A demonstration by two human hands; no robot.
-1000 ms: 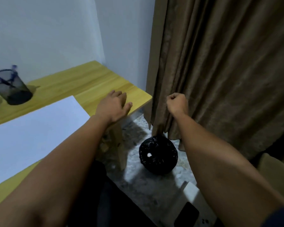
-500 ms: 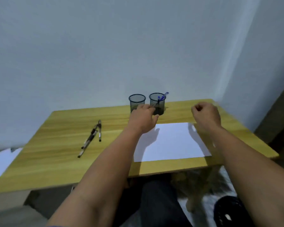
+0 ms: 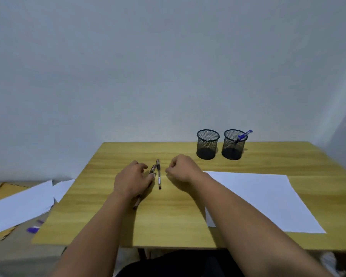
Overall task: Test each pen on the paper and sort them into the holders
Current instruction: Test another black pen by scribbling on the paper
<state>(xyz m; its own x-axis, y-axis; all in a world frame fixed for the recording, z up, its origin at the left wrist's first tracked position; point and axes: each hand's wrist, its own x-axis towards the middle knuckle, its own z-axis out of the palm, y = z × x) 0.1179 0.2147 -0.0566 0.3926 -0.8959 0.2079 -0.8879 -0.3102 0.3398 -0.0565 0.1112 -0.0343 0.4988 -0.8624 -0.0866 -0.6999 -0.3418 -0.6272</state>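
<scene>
Both hands have left the paper (image 3: 268, 198) and holders for the loose pens: the left hand (image 3: 131, 179) lies over 1 pen (image 3: 152, 170), fingers loosely bent and touching it, and the right hand (image 3: 181, 166) hovers just right of the other pen (image 3: 158, 174), fingers curled, holding nothing. I count 2 loose pens, 2 mesh holders: the left holder (image 3: 207, 144) looks empty, the right holder (image 3: 234, 144) keeps 1 blue pen (image 3: 244, 134). These pens are light, stiff, smooth; a pinch at mid-barrel should work.

Plain room, home-study feel: wooden desk (image 3: 188, 216) against bare wall (image 3: 168, 66) (loose papers (image 3: 18, 204) on floor), mesh holders (image 3: 207, 144).
</scene>
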